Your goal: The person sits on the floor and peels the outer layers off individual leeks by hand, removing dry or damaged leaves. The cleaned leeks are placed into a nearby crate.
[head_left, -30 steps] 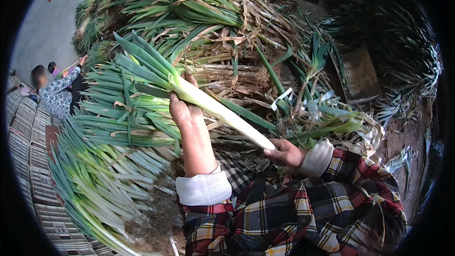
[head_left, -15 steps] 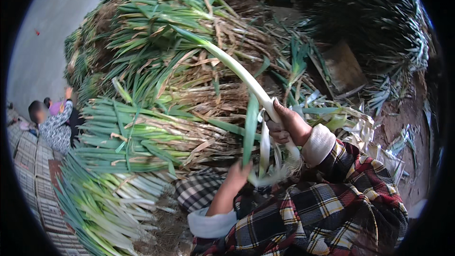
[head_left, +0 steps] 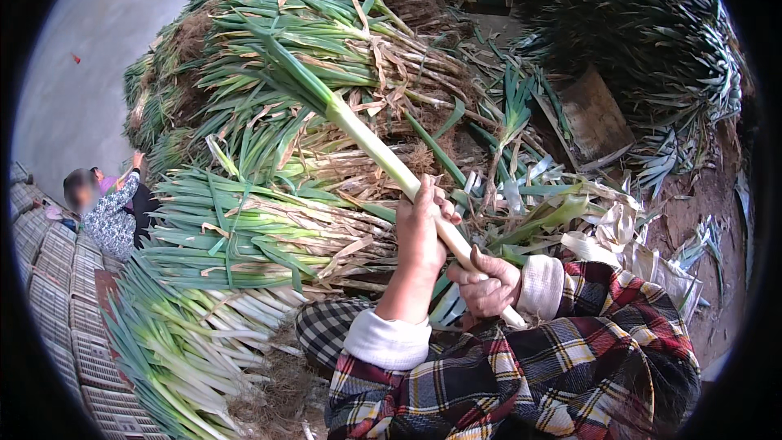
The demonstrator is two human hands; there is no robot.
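Both my hands grip one long green onion [head_left: 371,145], held slanted with its green top up and left and its white base down and right. My left hand [head_left: 422,220] is closed around the middle of the pale stalk. Lower down, my right hand [head_left: 491,283] is closed around the white part near the base, whose end sticks out below the fingers. Roots on this end are not visible. Left of my knee lies a heap of cleaned green onions [head_left: 212,342] with white stalks and brown roots.
Tied bundles of unpeeled green onions [head_left: 269,232] lie beyond my hands, with a higher pile [head_left: 301,33] behind. Peeled leaves [head_left: 599,224] litter the right, near a wooden board [head_left: 595,114]. At far left, a person [head_left: 110,216] is beside stacked crates [head_left: 90,310].
My left hand has let go of or finished pulling a hanging green leaf and moved up onto the stalk. My right hand has slid down toward the base; loose strips and roots no longer show there.
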